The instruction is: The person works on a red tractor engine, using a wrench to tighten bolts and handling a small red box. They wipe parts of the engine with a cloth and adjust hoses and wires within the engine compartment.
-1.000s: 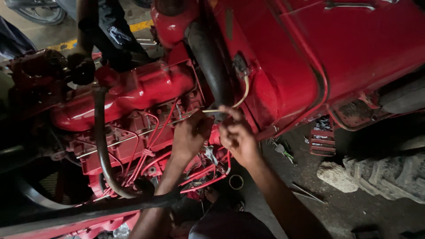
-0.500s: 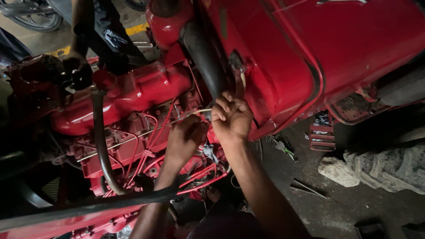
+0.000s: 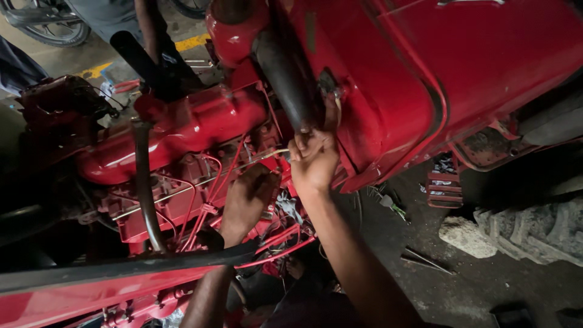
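A grimy concrete floor (image 3: 486,279) runs under a red tractor, with yellow paint lines at eleven o'clock and a tyre (image 3: 48,27) in the far left corner, where another person's dark sleeve (image 3: 155,54) hangs over the machine. At nine o'clock sits the red engine block (image 3: 176,130), crossed by a black hose (image 3: 143,182) that drops almost straight down, and by thin red fuel lines (image 3: 212,188). A dark bar (image 3: 121,267) slants across the lower left.

Near the centre the left hand (image 3: 249,197) is curled down among the lines — whether it grips anything cannot be told. A slim pale metal pipe (image 3: 267,155) lies with its long axis from eight o'clock up toward two o'clock, its upper end pointing at the right hand (image 3: 313,161), whose fingers are pinched closed on it just below a thick black hose (image 3: 288,73).

Right of that spreads the red fuel tank (image 3: 461,67) (glossy, dented at its lower edge). On the floor at four o'clock lie a rough stone (image 3: 464,234) and a red pedal (image 3: 440,191).
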